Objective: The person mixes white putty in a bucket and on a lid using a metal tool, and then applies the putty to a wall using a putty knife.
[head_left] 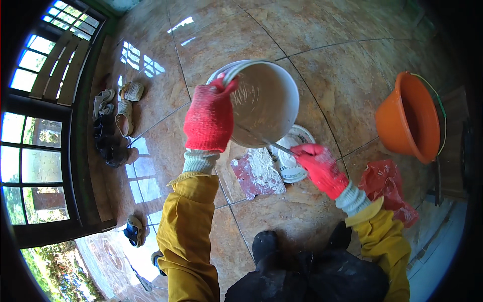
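Note:
My left hand, in a red knitted glove, is closed on the rim of a white bucket and holds it tilted, its mouth toward me. White streaks mark the bucket's inside wall. My right hand, gloved the same way, grips a thin metal tool that reaches into the bucket; its far end is hard to make out, so I cannot tell its kind. Below the bucket, a reddish board smeared with white paste lies on the floor. Beside it is a round white lid, partly hidden by the bucket.
An orange bucket lies tipped at the right, near a crumpled red plastic bag. Several shoes stand along the left wall under windows. Another shoe is at the lower left. The floor is brown, glossy tile.

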The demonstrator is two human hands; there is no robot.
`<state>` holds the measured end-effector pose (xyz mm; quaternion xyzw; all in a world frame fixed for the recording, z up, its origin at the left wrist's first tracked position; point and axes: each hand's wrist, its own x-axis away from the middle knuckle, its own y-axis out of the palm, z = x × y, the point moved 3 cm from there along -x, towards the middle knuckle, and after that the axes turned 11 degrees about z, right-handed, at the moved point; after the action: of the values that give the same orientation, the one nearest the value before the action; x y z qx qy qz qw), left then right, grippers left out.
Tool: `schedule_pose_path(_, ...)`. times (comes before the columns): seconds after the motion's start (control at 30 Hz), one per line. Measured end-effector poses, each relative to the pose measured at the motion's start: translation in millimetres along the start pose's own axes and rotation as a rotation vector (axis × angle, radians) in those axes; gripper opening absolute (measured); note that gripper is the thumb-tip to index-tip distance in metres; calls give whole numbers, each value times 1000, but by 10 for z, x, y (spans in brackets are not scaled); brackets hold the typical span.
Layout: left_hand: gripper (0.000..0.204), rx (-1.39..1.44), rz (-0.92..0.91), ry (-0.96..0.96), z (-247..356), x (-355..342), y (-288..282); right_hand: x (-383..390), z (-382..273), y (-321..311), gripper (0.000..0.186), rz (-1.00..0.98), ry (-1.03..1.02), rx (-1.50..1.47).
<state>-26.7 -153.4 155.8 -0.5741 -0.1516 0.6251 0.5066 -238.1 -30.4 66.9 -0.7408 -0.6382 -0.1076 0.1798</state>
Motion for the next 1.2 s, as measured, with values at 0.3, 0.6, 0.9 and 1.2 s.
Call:
schedule_pose_path(0.3, 30, -171, 75, -174, -1068, -28, 5, 367, -61, -282, 23, 84, 97, -216)
schedule_pose_path(0.6, 36, 182, 24, -582, -1510, 85, 107, 480, 59, -451, 22, 69, -25, -269)
schedule_pose_path(0.9, 54, 847, 301, -1395, -935, 1208, 250, 883, 705, -880, 21, 77, 154, -219)
schedule_pose_path(1.2, 65, 168, -471, -658, -341, 1531, 502, 892, 1466, -558, 20, -69, 132, -265)
